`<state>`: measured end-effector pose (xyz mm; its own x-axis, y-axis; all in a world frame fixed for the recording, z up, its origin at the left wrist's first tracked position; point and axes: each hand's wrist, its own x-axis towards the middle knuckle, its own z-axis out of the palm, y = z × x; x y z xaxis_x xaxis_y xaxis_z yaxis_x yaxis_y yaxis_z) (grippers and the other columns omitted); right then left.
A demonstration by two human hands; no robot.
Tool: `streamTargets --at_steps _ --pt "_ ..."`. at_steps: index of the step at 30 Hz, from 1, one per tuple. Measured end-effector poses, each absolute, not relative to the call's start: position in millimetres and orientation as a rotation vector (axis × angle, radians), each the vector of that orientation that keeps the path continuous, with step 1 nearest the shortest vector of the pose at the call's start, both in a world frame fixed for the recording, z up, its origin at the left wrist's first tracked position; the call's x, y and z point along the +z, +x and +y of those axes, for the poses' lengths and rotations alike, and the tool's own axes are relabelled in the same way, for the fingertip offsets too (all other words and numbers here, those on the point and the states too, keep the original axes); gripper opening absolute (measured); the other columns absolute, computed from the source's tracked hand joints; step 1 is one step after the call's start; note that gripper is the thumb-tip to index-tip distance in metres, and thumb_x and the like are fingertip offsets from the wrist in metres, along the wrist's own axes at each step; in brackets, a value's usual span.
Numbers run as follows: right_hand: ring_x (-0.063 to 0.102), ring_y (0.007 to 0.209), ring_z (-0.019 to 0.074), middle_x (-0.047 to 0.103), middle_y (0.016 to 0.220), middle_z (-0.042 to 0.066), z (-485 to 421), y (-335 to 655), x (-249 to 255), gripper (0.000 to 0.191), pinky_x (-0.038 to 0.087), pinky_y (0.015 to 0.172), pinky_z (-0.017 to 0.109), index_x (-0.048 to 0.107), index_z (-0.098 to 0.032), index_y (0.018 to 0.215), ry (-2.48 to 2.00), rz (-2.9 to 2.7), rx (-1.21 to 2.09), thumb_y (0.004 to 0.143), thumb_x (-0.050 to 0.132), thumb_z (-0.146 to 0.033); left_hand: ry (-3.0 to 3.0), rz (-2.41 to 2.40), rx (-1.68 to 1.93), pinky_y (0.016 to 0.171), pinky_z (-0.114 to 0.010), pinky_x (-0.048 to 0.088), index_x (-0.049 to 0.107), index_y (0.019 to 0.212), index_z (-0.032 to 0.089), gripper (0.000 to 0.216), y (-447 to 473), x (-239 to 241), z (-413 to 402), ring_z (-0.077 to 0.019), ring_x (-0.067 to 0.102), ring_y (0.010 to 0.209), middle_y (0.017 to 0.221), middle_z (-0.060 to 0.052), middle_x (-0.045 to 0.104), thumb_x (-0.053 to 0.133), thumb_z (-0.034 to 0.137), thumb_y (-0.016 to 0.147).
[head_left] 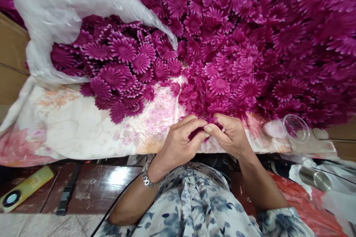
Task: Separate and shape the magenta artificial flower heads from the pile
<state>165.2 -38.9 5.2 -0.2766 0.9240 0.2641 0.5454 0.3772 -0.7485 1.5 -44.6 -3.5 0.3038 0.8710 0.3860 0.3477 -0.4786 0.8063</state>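
Observation:
My left hand [185, 137] and my right hand [229, 133] meet at the table's front edge, fingertips pinched together. Between them is a purple artificial flower piece [198, 132], mostly covered by the fingers. Both hands are closed on it. Just beyond them rises a large heap of purple artificial flowers [219, 85] with scalloped petals. To the left, stacked purple flower pieces [122, 77] spill from a white plastic bag [52, 14] onto the floral tablecloth [83, 126].
A clear plastic cup [296, 127] lies at the right of the table, near a pale rounded object [274, 129]. Below right are a metal cylinder [314, 178] and red plastic [300, 200]. A yellow-green object [27, 189] and a black strap buckle [65, 196] lie lower left. Cardboard [12, 59] borders the left.

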Motion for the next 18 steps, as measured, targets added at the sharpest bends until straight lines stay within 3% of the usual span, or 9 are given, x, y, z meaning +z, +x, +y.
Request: streamTargets --at_steps 7,10,12,15,18 --pt "0.035 0.05 0.0058 0.039 0.054 -0.006 -41 171 5 0.036 0.03 0.047 0.02 0.043 -0.019 0.058 -1.296 -1.842 0.748 0.083 0.059 -0.039 1.666 1.2 1.272 0.055 -0.02 0.044 0.062 0.07 0.017 0.01 4 -10 -37 -0.0091 0.055 0.058 0.063 0.002 0.06 0.059 0.012 0.078" --pt "0.037 0.048 0.0062 0.044 0.055 -0.006 -38 177 9 0.033 0.031 0.046 0.021 0.046 -0.019 0.06 -1.312 -1.796 0.553 0.085 0.057 -0.038 1.57 1.392 1.324 0.059 -0.021 0.047 0.062 0.069 0.017 0.009 3 -7 -30 -0.0102 0.057 0.06 0.064 0.002 0.062 0.059 0.015 0.077" --pt "0.043 0.051 0.0071 0.051 0.058 -0.004 -32 180 12 0.025 0.036 0.049 0.021 0.052 -0.019 0.066 -1.331 -1.827 0.309 0.085 0.057 -0.035 1.615 1.464 1.295 0.066 -0.023 0.05 0.066 0.076 0.017 0.007 4 -6 -24 -0.0125 0.062 0.068 0.072 0.0 0.067 0.059 0.019 0.078" --pt "0.058 0.07 0.0127 0.064 0.075 0.003 -21 183 13 0.015 0.047 0.067 0.025 0.063 -0.018 0.086 -1.345 -1.949 0.009 0.087 0.056 -0.03 1.738 1.496 1.223 0.083 -0.029 0.05 0.068 0.096 0.016 0.02 5 -7 -19 -0.0173 0.065 0.087 0.094 -0.006 0.071 0.058 0.025 0.081" --pt "0.059 0.084 0.0185 0.066 0.088 0.009 -15 184 8 0.026 0.048 0.077 0.031 0.062 -0.015 0.108 -1.409 -2.014 -0.184 0.087 0.054 -0.03 1.745 1.531 1.257 0.092 -0.032 0.048 0.065 0.107 0.016 0.028 2 -9 -19 -0.0187 0.064 0.099 0.106 -0.008 0.07 0.055 0.024 0.083"
